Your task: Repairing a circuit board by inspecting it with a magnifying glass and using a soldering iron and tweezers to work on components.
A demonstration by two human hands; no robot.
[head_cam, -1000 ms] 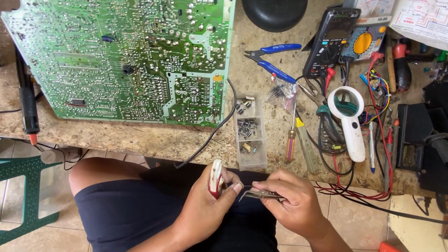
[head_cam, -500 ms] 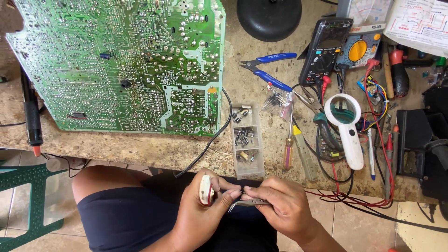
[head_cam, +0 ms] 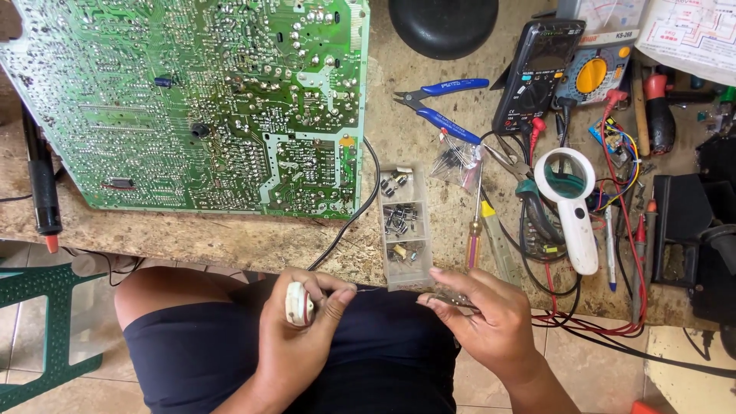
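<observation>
My left hand [head_cam: 295, 337] is closed around a small white spool [head_cam: 298, 303] over my lap, and a thin wire runs from it toward my right hand. My right hand [head_cam: 483, 318] pinches a small metal tool or part, mostly hidden by the fingers, just below the bench edge. Directly above both hands a clear compartment box [head_cam: 404, 226] of small electronic parts lies at the edge of the bench.
A large green circuit board [head_cam: 192, 100] covers the left of the stone bench [head_cam: 230, 238]. To the right lie blue-handled pliers [head_cam: 445, 103], a multimeter [head_cam: 537, 65], a white magnifier [head_cam: 571, 207], screwdrivers and tangled red and black leads. A soldering iron [head_cam: 42, 192] hangs at left.
The camera view has shifted slightly. My hands have drawn a little apart, the left lower with the spool, the wire stretched between them.
</observation>
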